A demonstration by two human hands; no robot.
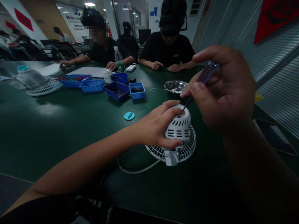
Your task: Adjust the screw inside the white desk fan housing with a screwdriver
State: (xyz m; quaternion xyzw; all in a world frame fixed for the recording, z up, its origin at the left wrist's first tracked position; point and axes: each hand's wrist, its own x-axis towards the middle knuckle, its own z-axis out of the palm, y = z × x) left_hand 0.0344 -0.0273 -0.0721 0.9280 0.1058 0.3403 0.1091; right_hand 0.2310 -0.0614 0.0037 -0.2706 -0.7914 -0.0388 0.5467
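A small white electric fan lies grille-down on the green table, its slotted motor housing facing up. My left hand is wrapped around the left side of the housing, with the thumb low and the fingers over the top. In my right hand is a screwdriver with a clear purplish handle, pinched between thumb and fingers. Its thin shaft slants down to the left, and the tip meets a hole in the housing's top. A white cable and plug hang at the near side of the grille.
A turquoise round cap lies left of the fan. Blue bins and a metal bowl with small white parts stand beyond. Another fan is at far left, a phone-like dark slab at right. Two people sit opposite.
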